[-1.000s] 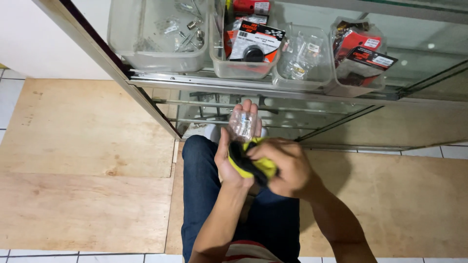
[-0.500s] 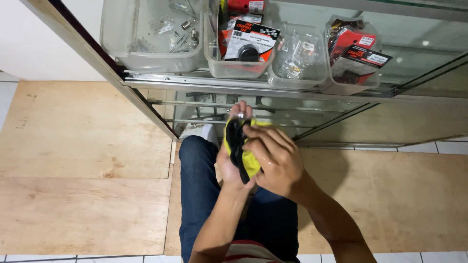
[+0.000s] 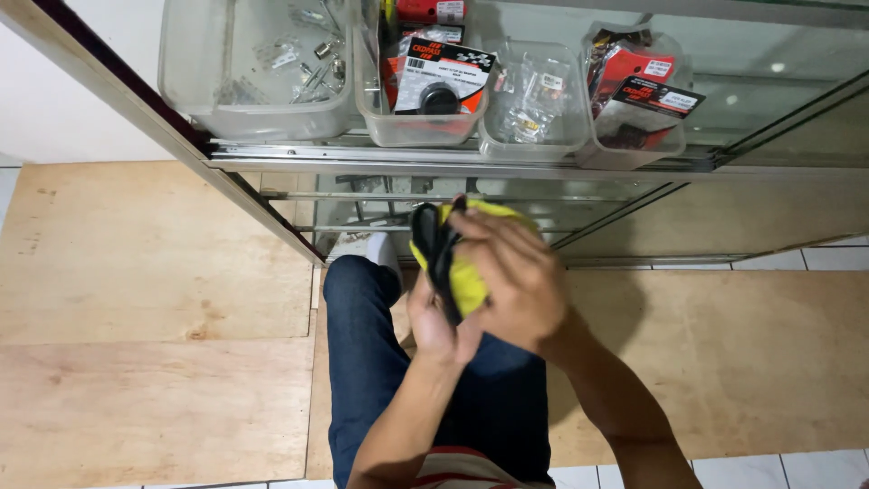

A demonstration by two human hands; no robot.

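Note:
Both hands meet in front of a glass display case, above my jeans-clad legs. My right hand (image 3: 511, 276) closes over a yellow and black cloth (image 3: 453, 263), pressing it against what my left hand (image 3: 430, 321) holds from below. The cloth hides the thing underneath; earlier it showed as a small clear plastic item. My left palm cups upward, with its fingers mostly covered by the cloth and my right hand.
The glass case (image 3: 453, 158) has a shelf with several clear plastic bins: one at the left (image 3: 258, 77) with small metal parts, others (image 3: 416, 81) with red and black packaged items. Plywood sheets (image 3: 154, 317) cover the tiled floor on both sides.
The cloth has moved up from under the clear item and now wraps over it. My right hand has slid up and over the top, and both hands sit slightly lower in view.

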